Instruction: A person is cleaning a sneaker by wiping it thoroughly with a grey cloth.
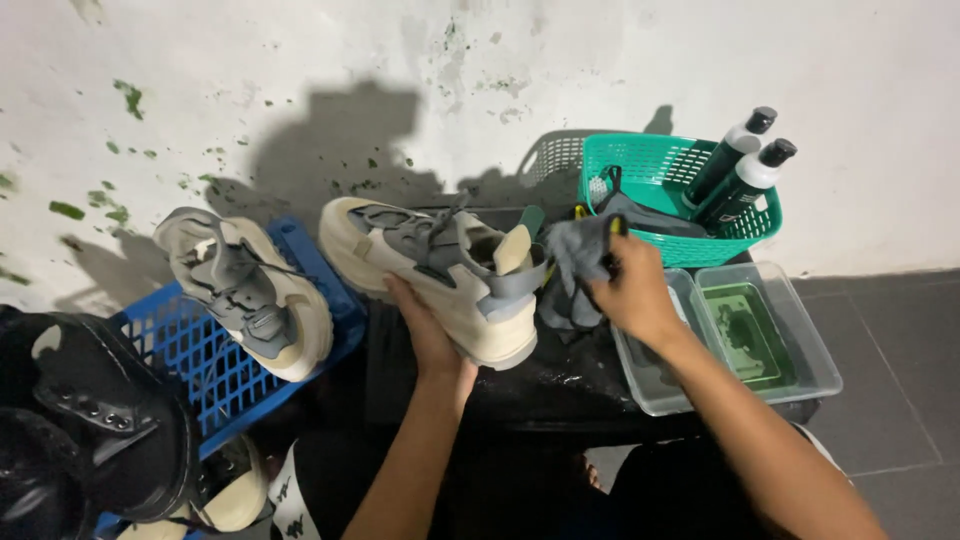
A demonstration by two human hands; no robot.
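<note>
whitewashed wall with green flaking patches [300,60] behind; grey tiled floor [890,380] at right. blue slatted plastic crate [190,350] at left, bearing second cream and grey sneaker [250,295]; black boots [80,430] lower left. dark low table [560,385] at centre. cream and grey chunky lace-up sneaker [440,275] tilted above table, cupped from below by left hand [425,335], fingers curled round sole. teal plastic basket [690,185] holding two dark bottles with white collars [740,170]. two clear rectangular tubs [740,335], one with green liquid. grey cloth [575,270] pinched in closed right hand [630,290], just beside sneaker heel.
</note>
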